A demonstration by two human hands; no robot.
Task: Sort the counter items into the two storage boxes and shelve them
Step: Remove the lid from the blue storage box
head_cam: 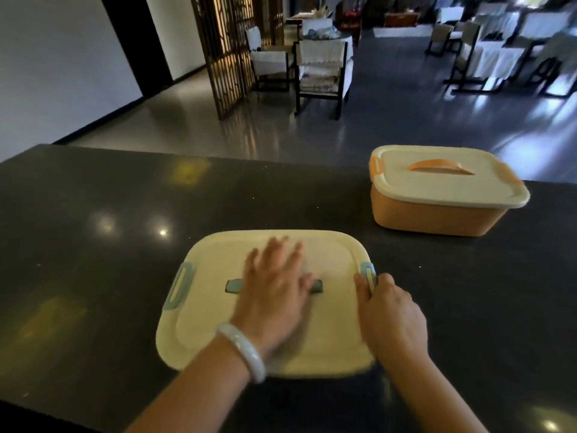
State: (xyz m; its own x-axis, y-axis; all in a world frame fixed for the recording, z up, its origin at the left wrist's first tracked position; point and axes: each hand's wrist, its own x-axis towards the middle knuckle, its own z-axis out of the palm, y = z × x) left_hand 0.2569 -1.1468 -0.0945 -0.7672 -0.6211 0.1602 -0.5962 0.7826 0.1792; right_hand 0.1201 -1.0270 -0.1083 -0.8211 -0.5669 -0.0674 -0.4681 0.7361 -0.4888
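A storage box with a cream lid [212, 307] and blue latches lies on the dark counter [93, 229] right in front of me. My left hand [274, 292], a pale bangle on its wrist, rests flat on the lid with fingers spread over the blue centre handle [234, 285]. My right hand [390, 314] curls its fingers round the blue latch [367, 271] on the lid's right edge. The left latch [179, 289] stands free. An orange storage box [437, 210] with a cream lid and orange handle sits closed at the counter's far right.
Beyond the counter's far edge lies a shiny grey floor with a wooden lattice screen [231, 51], dark-framed chairs [321, 70] with white covers, and several covered chairs [499, 54] at the right.
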